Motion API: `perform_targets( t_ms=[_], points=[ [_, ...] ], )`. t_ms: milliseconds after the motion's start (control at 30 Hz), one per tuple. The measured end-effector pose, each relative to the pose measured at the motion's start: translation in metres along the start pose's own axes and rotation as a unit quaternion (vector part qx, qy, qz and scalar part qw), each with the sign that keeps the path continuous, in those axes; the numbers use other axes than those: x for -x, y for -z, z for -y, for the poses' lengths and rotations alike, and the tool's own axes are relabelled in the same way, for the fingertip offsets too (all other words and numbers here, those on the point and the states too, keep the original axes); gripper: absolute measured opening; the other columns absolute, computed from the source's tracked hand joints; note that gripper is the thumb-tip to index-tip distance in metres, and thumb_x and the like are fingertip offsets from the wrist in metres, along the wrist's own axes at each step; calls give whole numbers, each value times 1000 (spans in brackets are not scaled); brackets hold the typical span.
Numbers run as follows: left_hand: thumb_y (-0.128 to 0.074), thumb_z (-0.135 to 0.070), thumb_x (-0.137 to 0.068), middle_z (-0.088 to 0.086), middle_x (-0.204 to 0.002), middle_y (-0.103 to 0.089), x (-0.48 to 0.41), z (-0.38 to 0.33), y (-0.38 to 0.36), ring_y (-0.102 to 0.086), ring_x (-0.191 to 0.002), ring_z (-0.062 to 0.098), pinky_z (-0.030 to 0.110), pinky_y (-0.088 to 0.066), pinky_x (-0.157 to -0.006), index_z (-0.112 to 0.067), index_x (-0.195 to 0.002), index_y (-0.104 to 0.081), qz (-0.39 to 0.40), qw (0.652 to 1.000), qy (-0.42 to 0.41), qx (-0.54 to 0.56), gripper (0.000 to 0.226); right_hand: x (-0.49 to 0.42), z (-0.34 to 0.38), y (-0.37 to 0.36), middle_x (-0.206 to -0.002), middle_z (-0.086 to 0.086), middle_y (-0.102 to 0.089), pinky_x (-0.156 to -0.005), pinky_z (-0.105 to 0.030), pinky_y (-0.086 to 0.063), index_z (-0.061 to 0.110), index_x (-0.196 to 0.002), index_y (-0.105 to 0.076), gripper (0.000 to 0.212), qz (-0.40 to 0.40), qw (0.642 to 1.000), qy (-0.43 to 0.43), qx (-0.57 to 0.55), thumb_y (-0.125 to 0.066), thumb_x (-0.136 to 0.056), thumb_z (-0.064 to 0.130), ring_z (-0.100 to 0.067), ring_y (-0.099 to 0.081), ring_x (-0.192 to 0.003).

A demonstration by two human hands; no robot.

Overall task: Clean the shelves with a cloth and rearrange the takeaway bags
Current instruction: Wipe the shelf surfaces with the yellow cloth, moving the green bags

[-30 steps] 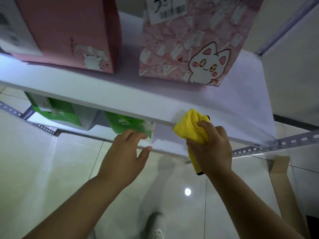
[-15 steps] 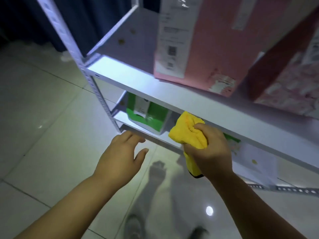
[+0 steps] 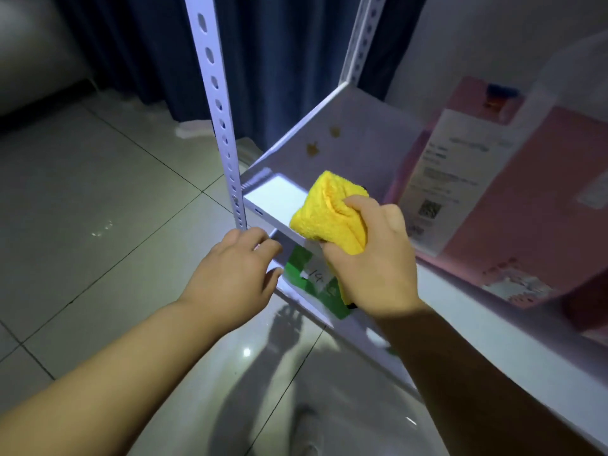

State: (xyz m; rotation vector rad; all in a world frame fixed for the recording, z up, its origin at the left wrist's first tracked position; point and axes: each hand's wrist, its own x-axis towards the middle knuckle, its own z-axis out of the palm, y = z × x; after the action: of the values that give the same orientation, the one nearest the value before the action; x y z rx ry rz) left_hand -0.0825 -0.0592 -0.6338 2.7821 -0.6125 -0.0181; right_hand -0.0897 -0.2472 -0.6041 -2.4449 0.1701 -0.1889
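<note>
Right, on my head view the right hand [image 3: 371,258] is clenched around a bunched yellow microfibre cloth [image 3: 329,212], thumb and fingers wrapped over it. The cloth sits over the front left corner of the white shelf board [image 3: 279,195]; I cannot tell whether it presses on the board or hangs just above it. The left hand [image 3: 233,271] holds nothing. Its fingers are loosely curled, knuckles up, with the tips just beside the foot of the perforated metal upright [image 3: 217,110] and below the board's front edge. I cannot say whether they touch the metal. Further back on the same board I see two small brownish marks [image 3: 312,149]. To the right on that board stands a pink takeaway bag [image 3: 533,209], blurred, with a white printed receipt [image 3: 450,179] stuck on its near face. On the lower shelf [image 3: 296,296], partly hidden behind the right hand, stands a green takeaway bag [image 3: 304,264] with a white label bearing a handwritten number. Behind the rack hangs a dark blue curtain [image 3: 279,54], and pale glossy floor tiles [image 3: 98,192] spread out on the left.
</note>
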Motion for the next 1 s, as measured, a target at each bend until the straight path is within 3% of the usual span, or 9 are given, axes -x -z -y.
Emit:
perform_targets(
  t_ms=[167,233,333,467,533,600,667,767,1000],
  points=[
    [-76,-18,-71,10,-88,-63,-44,14,-4,-60,-78,34,35,-54,-60,-7,-90,-66,-14,999,-36,-34,24,-66,14,-14,-111,-4,-46,-85,-38,-44,50,-129,-28,63,-2,996,38,76,-65,-79,39,-32,-51,-102],
    [-61,-21,-78,9,-87,-63,-59,19,-7,-60,-81,32,35,-55,-63,-8,-89,-66,-31,998,-54,-24,17,-88,17,-26,-125,-6,-37,-90,-40,-45,53,-133,-22,66,-7,992,49,118,-64,-82,42,-33,-49,-106],
    [-40,-31,-86,6,-85,-61,-79,34,-17,-57,-82,29,35,-52,-68,-11,-85,-65,-5,997,-72,4,32,-116,10,-54,-142,-6,-17,-92,-41,-39,56,-133,-24,53,24,972,28,231,-53,-90,46,-33,-43,-110],
    [-36,-37,-89,1,-85,-61,-83,53,-27,-59,-80,25,29,-50,-62,-14,-81,-63,23,995,-100,2,36,-124,-13,-98,-129,-6,-50,-96,-52,-37,44,-137,-27,52,151,968,1,202,-28,-87,58,-37,-49,-116],
    [-35,-37,-86,-3,-89,-65,-81,60,-28,-63,-81,21,25,-50,-63,-17,-82,-67,9,994,-106,-15,38,-126,-19,-105,-136,-1,-45,-96,-53,-36,45,-135,-26,48,126,962,22,242,-29,-88,55,-36,-46,-120],
    [-34,-34,-85,-2,-83,-65,-85,62,-31,-62,-75,23,30,-44,-72,-17,-80,-68,3,991,-129,-30,38,-135,-15,-99,-148,5,-27,-99,-51,-33,50,-132,-28,38,103,946,45,305,-32,-94,46,-35,-39,-120],
    [-35,-30,-84,-1,-71,-62,-93,64,-36,-58,-64,22,31,-39,-69,-16,-71,-67,-15,989,-144,-34,38,-149,-7,-92,-153,7,-16,-104,-50,-29,56,-134,-25,39,110,949,-12,295,-32,-98,42,-36,-32,-123],
    [-42,-27,-84,1,-64,-56,-98,65,-39,-54,-61,23,26,-46,-56,-14,-63,-62,-2,991,-132,16,32,-176,-2,-93,-155,3,-15,-104,-52,-26,52,-139,-24,42,93,951,-34,294,-30,-100,39,-38,-30,-126],
    [-46,-31,-85,2,-77,-61,-100,64,-39,-53,-74,26,35,-50,-59,-14,-74,-68,24,992,-115,39,30,-176,-2,-99,-152,0,-23,-95,-48,-33,49,-139,-22,44,94,939,-35,330,-33,-97,38,-39,-40,-114]
  ],
)
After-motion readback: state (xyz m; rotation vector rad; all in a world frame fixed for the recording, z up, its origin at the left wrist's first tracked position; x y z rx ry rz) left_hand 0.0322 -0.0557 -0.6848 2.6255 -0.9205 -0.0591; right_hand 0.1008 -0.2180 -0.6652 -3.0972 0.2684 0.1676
